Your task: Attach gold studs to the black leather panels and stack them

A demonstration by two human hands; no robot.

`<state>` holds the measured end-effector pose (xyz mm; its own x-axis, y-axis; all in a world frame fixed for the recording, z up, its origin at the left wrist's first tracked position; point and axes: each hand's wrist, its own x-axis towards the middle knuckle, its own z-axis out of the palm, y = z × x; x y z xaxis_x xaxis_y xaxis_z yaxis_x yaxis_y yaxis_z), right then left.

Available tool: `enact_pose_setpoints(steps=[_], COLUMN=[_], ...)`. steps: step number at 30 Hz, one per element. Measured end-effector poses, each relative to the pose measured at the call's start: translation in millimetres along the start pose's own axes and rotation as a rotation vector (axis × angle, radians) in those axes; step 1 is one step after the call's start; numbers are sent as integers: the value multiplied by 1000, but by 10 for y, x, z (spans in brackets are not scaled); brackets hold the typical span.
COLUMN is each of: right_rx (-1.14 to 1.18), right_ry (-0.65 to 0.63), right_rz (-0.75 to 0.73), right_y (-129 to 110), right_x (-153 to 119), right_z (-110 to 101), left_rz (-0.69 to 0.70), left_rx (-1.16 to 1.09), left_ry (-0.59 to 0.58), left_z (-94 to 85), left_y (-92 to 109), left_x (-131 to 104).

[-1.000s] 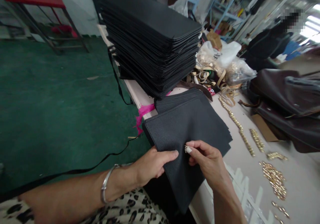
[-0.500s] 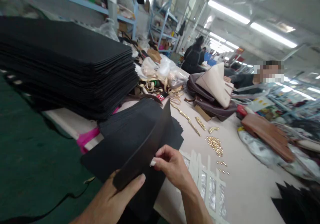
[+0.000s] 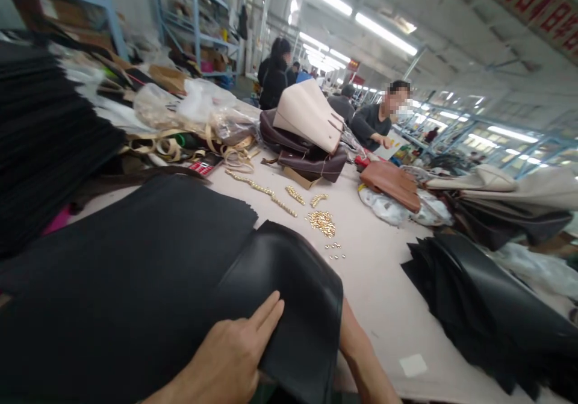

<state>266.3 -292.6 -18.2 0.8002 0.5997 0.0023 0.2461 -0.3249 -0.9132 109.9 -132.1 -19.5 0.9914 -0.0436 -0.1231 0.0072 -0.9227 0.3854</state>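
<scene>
A black leather-like sheet (image 3: 298, 271) with a glossy face bulges up over the table's near edge. On top of it rests my left hand (image 3: 239, 347), two fingers stretched out flat and pointing away from me. My right hand (image 3: 350, 332) reaches under the sheet's right side; only the wrist and forearm show, and the fingers are hidden. Left of the glossy sheet lies a fanned pile of matte black sheets (image 3: 149, 253), partly beneath my left forearm.
A tall black stack (image 3: 40, 133) stands far left. Gold beads (image 3: 322, 223) lie mid-table (image 3: 374, 283). Beyond are dark and cream bags (image 3: 309, 118), a brown leather piece (image 3: 391, 184) and a co-worker (image 3: 377, 121). More black sheets (image 3: 474, 307) lie right, near a white square (image 3: 412, 365).
The view has swung right. My left hand went from gripping the upright sheet to lying on its glossy face. My right hand, earlier pinching a small white piece, is now behind the sheet.
</scene>
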Motion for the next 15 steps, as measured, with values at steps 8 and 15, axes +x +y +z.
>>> enact_pose_setpoints(steps=[8,15], right_rx=[-646,-665], right_ry=[178,8], right_rz=[151,293], right_y=[609,714], right_x=[567,1108], right_z=[-990,-1093], left_rz=[47,111], left_rx=[101,86], left_ry=[-73,1], left_z=[295,419], left_y=[-71,-162], left_x=[45,4])
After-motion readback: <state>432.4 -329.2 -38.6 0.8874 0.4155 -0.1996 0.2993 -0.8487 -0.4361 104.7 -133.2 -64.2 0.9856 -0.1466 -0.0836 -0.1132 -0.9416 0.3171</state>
